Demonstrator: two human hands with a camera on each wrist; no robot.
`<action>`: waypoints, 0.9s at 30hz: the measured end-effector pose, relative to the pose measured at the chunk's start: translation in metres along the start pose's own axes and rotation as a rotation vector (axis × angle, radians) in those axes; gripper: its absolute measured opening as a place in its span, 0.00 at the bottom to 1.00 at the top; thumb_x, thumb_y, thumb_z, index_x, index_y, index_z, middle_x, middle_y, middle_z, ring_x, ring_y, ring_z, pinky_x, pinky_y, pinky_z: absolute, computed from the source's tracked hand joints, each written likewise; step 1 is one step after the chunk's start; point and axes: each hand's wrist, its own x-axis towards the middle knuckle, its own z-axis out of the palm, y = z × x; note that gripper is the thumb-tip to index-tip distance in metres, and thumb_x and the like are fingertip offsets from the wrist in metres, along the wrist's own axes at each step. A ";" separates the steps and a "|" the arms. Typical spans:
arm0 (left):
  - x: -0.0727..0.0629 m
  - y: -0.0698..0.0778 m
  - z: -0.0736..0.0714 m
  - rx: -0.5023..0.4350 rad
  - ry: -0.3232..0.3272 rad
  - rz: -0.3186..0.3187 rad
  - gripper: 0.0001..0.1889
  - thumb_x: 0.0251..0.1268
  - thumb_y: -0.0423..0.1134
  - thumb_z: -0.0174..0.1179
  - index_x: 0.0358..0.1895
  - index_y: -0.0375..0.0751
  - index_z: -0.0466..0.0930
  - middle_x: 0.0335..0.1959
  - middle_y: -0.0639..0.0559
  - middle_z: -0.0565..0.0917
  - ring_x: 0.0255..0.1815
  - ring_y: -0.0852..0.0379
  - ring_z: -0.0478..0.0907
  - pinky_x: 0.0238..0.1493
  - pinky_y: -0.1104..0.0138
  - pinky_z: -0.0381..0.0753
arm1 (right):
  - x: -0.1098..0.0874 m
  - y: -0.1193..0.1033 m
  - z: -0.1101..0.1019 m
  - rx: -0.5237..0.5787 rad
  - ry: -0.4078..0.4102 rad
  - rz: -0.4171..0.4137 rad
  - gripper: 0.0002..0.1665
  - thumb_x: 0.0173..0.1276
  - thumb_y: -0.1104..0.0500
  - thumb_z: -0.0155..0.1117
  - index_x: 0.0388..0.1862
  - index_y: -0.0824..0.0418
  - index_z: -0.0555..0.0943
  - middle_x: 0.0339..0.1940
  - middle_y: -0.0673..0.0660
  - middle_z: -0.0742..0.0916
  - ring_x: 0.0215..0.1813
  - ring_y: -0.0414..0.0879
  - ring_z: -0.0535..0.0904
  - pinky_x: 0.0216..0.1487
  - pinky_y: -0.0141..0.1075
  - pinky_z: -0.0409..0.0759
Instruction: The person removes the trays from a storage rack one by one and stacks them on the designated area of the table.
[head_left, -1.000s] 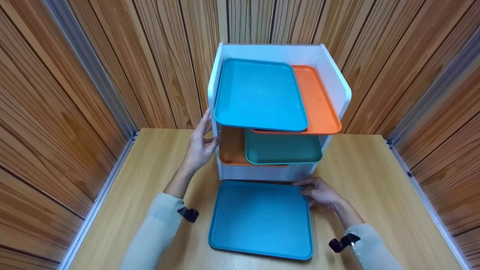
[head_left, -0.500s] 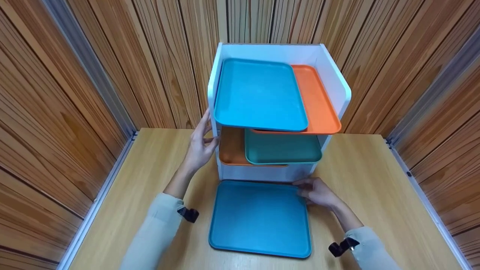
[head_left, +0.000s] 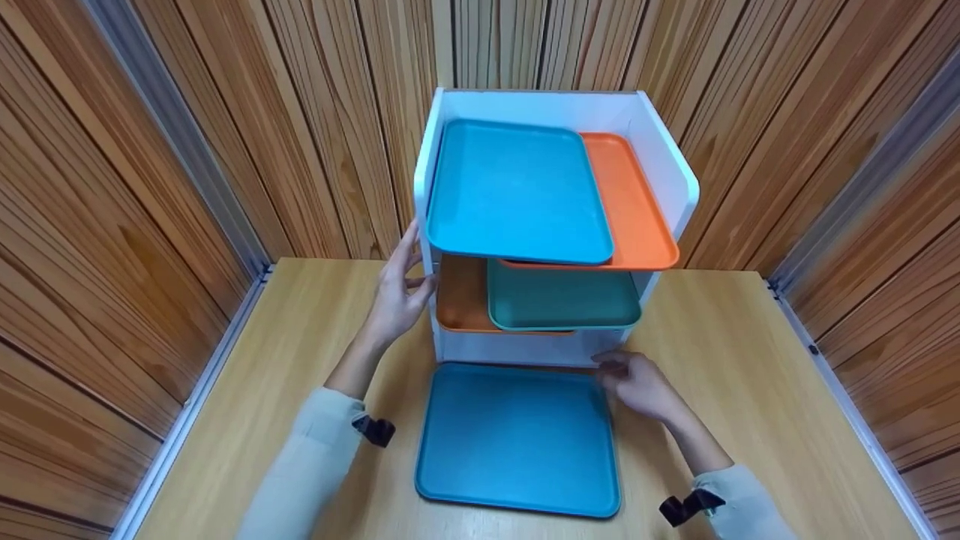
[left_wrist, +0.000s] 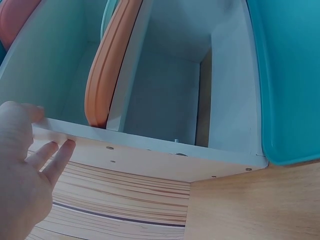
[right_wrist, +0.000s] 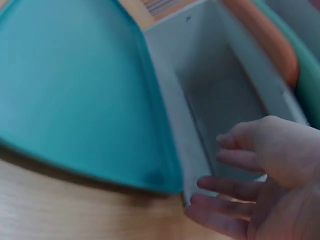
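Note:
A white tiered shelf [head_left: 517, 347] stands on the table with trays on its levels. My left hand [head_left: 397, 296] holds the shelf's left side panel [left_wrist: 150, 157], one digit at the front edge and other fingers on the outer face. A blue tray [head_left: 517, 442] lies flat on the table, its far edge close against the shelf's base. Beside that tray's far right corner hovers my right hand [head_left: 637, 386], loosely curled and holding nothing. The right wrist view shows a gap between its fingers [right_wrist: 225, 187] and the blue tray's corner [right_wrist: 165, 180].
On the top level, another blue tray [head_left: 517, 191] overlaps an orange tray [head_left: 630, 202]. The middle level carries a green tray [head_left: 566, 296] over an orange-brown tray [head_left: 463, 296]. The bottom compartment [left_wrist: 162, 95] has no tray visible in it. Wooden walls [head_left: 330, 127] enclose the table [head_left: 750, 360].
My right hand has let go of the blue tray's far right corner and drawn slightly away. The tray has shifted slightly, its right side moving left. The left hand stays on the shelf.

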 end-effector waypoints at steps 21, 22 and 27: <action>-0.001 -0.001 0.000 0.012 -0.005 0.017 0.42 0.81 0.20 0.59 0.91 0.30 0.49 0.93 0.30 0.58 0.85 0.24 0.73 0.69 0.35 0.89 | -0.052 -0.121 -0.049 0.008 0.334 -0.107 0.18 0.85 0.58 0.68 0.66 0.64 0.89 0.60 0.64 0.94 0.60 0.54 0.92 0.56 0.17 0.83; -0.001 -0.001 0.000 0.013 -0.003 0.017 0.42 0.81 0.20 0.59 0.91 0.30 0.49 0.93 0.30 0.58 0.85 0.24 0.73 0.69 0.35 0.89 | -0.055 -0.127 -0.051 0.014 0.351 -0.122 0.17 0.85 0.59 0.68 0.66 0.64 0.89 0.60 0.64 0.94 0.59 0.49 0.92 0.56 0.16 0.83; -0.001 -0.002 0.000 0.019 0.001 0.014 0.43 0.80 0.20 0.59 0.91 0.29 0.49 0.93 0.29 0.57 0.84 0.24 0.73 0.67 0.34 0.90 | -0.065 -0.152 -0.062 0.052 0.431 -0.213 0.16 0.82 0.64 0.70 0.64 0.64 0.90 0.58 0.64 0.95 0.51 0.24 0.87 0.55 0.15 0.84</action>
